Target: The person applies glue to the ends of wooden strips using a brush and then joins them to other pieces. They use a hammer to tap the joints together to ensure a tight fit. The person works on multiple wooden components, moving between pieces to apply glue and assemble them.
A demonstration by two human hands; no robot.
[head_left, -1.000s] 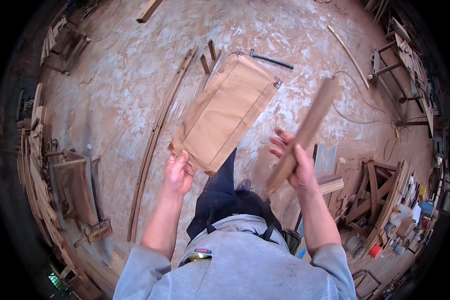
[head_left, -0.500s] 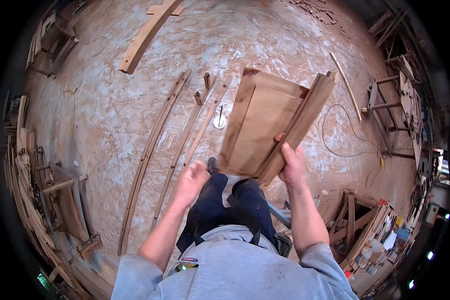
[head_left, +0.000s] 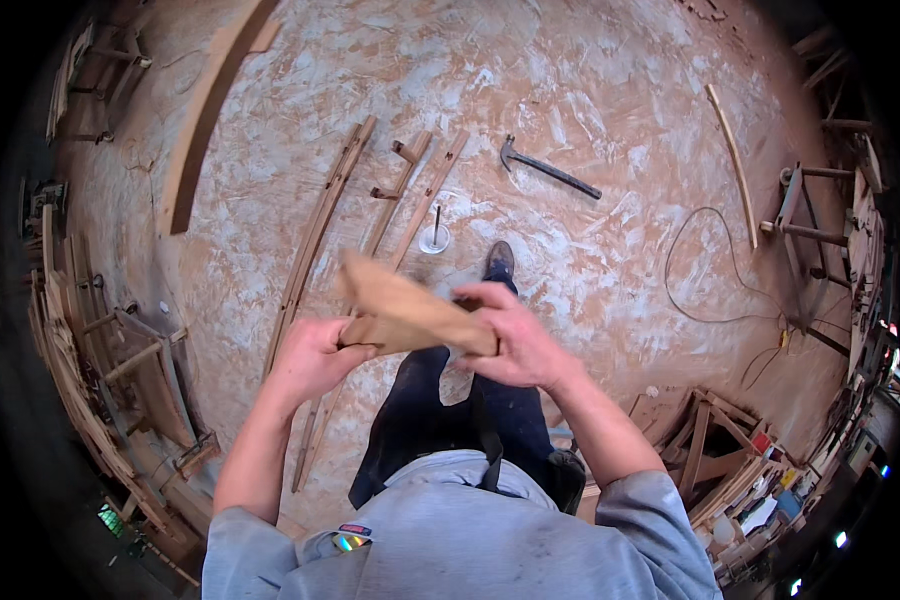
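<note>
My left hand and my right hand grip a brown wooden panel between them, in front of my legs. The panel is tipped nearly edge-on and smeared by motion, so its broad face is mostly hidden. My left thumb presses on its near left end, while my right fingers wrap round its right end. Beyond the panel, a small round white container with a dark stick standing in it rests on the floor. A claw hammer lies to the right of that container.
Long wooden rails with slots and small blocks lie left of centre. A curved beam lies at far left. A thin strip and a cable are on the right. Wooden frames and leaning boards line the sides.
The panel has come down and turned from face-on to nearly edge-on. My left hand, which was apart from it, now grips its left end. The hammer, hidden before, shows on the floor.
</note>
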